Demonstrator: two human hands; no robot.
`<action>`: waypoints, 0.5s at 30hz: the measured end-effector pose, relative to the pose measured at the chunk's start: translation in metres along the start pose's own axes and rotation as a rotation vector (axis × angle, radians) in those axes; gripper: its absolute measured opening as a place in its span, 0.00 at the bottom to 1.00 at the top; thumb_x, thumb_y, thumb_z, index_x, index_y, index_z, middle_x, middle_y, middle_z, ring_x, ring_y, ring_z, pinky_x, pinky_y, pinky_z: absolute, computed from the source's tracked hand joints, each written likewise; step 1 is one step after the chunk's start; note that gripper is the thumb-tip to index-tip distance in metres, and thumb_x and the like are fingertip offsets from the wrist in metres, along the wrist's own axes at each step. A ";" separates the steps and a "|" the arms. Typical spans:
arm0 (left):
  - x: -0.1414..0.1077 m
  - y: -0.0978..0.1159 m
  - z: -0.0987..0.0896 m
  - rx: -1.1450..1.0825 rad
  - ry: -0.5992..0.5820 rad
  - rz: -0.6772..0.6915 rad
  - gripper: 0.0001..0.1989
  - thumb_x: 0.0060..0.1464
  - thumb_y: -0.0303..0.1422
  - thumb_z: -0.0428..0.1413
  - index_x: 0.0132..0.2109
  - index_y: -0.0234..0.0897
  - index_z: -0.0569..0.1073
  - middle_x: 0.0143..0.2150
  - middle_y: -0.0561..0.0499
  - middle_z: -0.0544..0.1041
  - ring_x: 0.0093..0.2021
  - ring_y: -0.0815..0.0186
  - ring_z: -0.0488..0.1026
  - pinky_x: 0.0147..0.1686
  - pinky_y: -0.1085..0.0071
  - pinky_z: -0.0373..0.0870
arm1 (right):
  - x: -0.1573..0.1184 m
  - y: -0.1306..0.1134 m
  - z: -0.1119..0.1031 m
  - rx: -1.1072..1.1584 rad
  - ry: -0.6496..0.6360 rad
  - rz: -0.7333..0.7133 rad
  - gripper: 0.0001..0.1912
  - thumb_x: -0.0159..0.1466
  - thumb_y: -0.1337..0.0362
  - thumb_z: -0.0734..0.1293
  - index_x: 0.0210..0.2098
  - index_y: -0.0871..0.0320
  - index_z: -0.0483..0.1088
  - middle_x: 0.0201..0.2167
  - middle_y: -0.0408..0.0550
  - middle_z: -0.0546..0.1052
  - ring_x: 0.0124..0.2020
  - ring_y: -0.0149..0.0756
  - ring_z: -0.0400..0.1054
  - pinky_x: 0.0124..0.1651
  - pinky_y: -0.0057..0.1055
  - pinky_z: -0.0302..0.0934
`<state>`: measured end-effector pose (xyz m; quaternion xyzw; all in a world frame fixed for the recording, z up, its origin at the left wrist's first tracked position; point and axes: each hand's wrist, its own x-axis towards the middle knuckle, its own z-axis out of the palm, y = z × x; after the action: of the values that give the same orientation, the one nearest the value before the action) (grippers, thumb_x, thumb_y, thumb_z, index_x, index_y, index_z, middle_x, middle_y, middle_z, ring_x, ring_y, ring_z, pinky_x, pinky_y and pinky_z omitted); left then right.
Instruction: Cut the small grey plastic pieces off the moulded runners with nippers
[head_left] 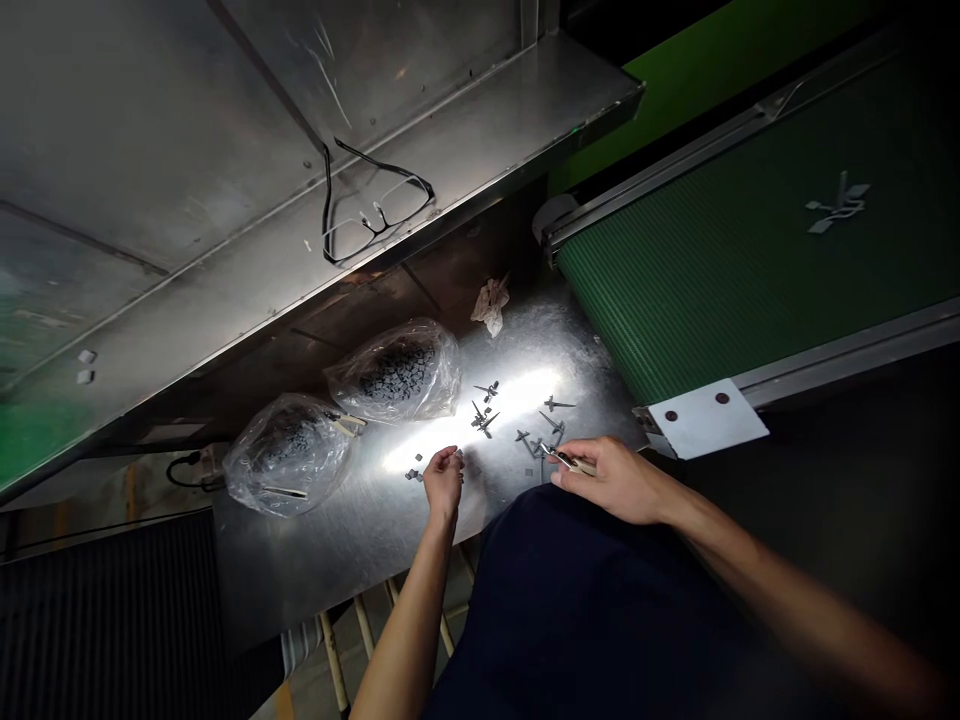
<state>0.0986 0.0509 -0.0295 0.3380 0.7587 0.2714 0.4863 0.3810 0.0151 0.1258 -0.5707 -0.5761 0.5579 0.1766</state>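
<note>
On the right of the metal table (pixel 360 530), my right hand (pixel 619 480) is closed round a pair of pliers (pixel 574 463), whose tip is over small dark branched parts (pixel 534 445). My left hand (pixel 444 482) has its fingers pinched together just above the tabletop; a small grey piece shows at the fingertips, too small to make out. Beside it, to the left, lie a few small dark pieces (pixel 414 473). More branched parts (pixel 484 415) lie between and beyond my hands.
Two clear plastic bags (pixel 442 375) (pixel 247 470) of small dark pieces stand at the left, with tools on them. Crumpled tissue (pixel 491 305) lies behind. Glasses (pixel 375 225) rest on a metal ledge (pixel 247 280). A green conveyor belt (pixel 675 270) at the right carries a branched part (pixel 838 205).
</note>
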 end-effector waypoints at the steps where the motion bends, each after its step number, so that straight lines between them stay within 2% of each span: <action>1: 0.006 -0.002 0.002 0.052 0.007 0.007 0.14 0.62 0.37 0.56 0.50 0.33 0.73 0.46 0.46 0.76 0.41 0.63 0.75 0.41 0.61 0.76 | 0.000 -0.001 0.001 -0.001 -0.007 0.000 0.16 0.64 0.55 0.64 0.38 0.61 0.76 0.22 0.40 0.65 0.24 0.30 0.55 0.27 0.30 0.47; 4: 0.022 -0.001 0.012 0.195 0.016 0.070 0.15 0.61 0.37 0.57 0.52 0.34 0.72 0.51 0.44 0.74 0.47 0.60 0.74 0.46 0.57 0.75 | 0.000 0.000 0.004 -0.011 -0.025 0.012 0.15 0.63 0.56 0.64 0.37 0.62 0.76 0.23 0.40 0.66 0.24 0.30 0.57 0.27 0.29 0.49; 8: 0.035 0.013 0.034 0.322 -0.015 0.185 0.18 0.61 0.37 0.57 0.55 0.35 0.71 0.57 0.42 0.72 0.53 0.56 0.72 0.51 0.52 0.72 | -0.001 0.004 0.007 -0.028 -0.025 0.024 0.15 0.62 0.56 0.65 0.37 0.62 0.76 0.24 0.42 0.69 0.25 0.32 0.60 0.26 0.28 0.50; 11: 0.041 0.026 0.048 0.358 -0.060 0.207 0.17 0.61 0.38 0.57 0.53 0.35 0.72 0.55 0.43 0.73 0.52 0.57 0.72 0.51 0.52 0.72 | -0.004 0.005 0.008 -0.040 -0.014 0.026 0.15 0.62 0.56 0.65 0.38 0.62 0.76 0.24 0.44 0.70 0.26 0.33 0.61 0.27 0.28 0.51; 15: 0.041 0.037 0.048 0.297 -0.096 0.159 0.15 0.62 0.38 0.56 0.52 0.34 0.73 0.52 0.44 0.75 0.49 0.59 0.74 0.48 0.55 0.73 | -0.007 0.006 0.007 -0.036 -0.014 0.037 0.15 0.62 0.55 0.65 0.38 0.61 0.75 0.24 0.42 0.69 0.25 0.31 0.59 0.27 0.28 0.51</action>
<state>0.1401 0.1099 -0.0429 0.4775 0.7372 0.1773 0.4439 0.3794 0.0045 0.1216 -0.5806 -0.5765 0.5545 0.1518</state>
